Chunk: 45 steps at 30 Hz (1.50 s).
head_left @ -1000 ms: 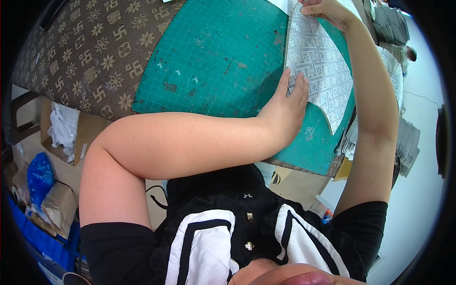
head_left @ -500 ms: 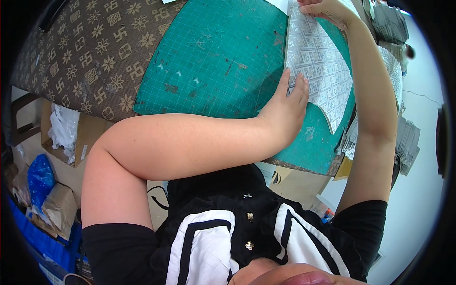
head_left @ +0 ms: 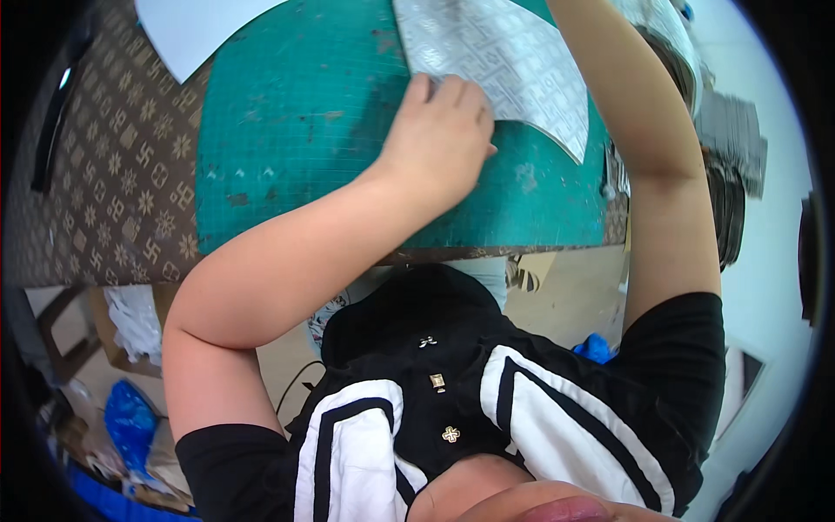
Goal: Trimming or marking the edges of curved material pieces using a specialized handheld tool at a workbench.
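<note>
A silver-grey sheet (head_left: 513,65) with an embossed interlocking pattern and a curved lower edge lies on the green cutting mat (head_left: 287,104). My left hand (head_left: 444,130) is at the sheet's near left corner, fingers slightly bent with gaps between them, resting on or against its edge. The hand covers that corner, so the exact contact is hidden. My right forearm (head_left: 626,87) reaches up past the sheet's right side. My right hand lies beyond the upper edge of the picture.
A white sheet (head_left: 200,30) overlaps the mat's far left. Under the mat is a brown patterned tablecloth (head_left: 104,191), with a long black object (head_left: 56,130) on it. Small metal pieces (head_left: 611,170) sit by the mat's right edge. Stacked grey sheets (head_left: 735,130) stand at right.
The view has shifted, bringing the white sheet into sight and taking my right hand out of it. My left hand's fingers, straighter before along the sheet's edge, are now more bent.
</note>
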### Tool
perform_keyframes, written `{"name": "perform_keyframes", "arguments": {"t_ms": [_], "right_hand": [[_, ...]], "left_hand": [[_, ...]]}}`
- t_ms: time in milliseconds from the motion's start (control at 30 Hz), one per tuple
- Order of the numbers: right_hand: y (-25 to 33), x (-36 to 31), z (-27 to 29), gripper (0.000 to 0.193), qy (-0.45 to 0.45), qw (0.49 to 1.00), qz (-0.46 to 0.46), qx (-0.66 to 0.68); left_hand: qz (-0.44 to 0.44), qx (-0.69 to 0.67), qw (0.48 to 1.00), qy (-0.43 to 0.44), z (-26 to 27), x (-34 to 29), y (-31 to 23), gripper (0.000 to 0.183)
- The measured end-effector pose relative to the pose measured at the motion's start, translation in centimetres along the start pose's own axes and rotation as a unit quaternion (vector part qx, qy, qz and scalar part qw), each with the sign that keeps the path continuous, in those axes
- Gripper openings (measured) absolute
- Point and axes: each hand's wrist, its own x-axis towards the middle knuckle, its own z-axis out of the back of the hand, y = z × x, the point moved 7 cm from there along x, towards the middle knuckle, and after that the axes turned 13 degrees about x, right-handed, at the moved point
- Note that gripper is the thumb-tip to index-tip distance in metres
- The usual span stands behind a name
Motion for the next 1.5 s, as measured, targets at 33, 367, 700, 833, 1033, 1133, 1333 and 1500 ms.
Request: {"name": "perform_keyframes", "arguments": {"t_ms": [33,367,700,833,1033,1133,1333,1500], "right_hand": [[0.1,-1.5,0.9,0.028,-0.024,0.998,0.036,-0.035],[-11.7,-30.3,2.1,0.033,-0.275,0.950,-0.145,0.011],[-5.9,-38.8,-9.1,0.035,-0.443,0.889,-0.028,0.110],[-6.3,-38.6,-9.7,0.033,-0.462,0.886,0.021,0.031],[-6.2,-38.5,-10.1,0.033,-0.516,0.855,0.047,-0.023],[-5.9,-38.4,-10.0,0.037,-0.534,0.844,0.043,-0.009],[-8.7,-39.3,-9.8,0.037,-0.544,0.822,0.025,0.170],[-10.7,-39.6,-9.8,0.032,-0.562,0.762,0.015,0.323]], "left_hand": [[0.004,-0.016,1.000,-0.007,0.2,0.2,0.3,0.033],[-0.036,-0.024,0.999,-0.027,0.6,1.8,1.3,0.028],[0.006,0.046,0.987,0.152,-0.1,5.9,0.8,0.029],[0.049,0.119,0.950,0.285,-2.4,13.1,0.6,0.039],[-0.071,0.082,0.989,0.095,-9.3,24.1,-0.2,0.053],[0.019,-0.054,0.984,0.170,-13.0,27.5,1.5,0.053],[0.087,-0.119,0.958,0.246,-16.3,28.9,0.6,0.049],[0.106,-0.149,0.947,0.266,-16.9,28.9,1.2,0.042]]}}
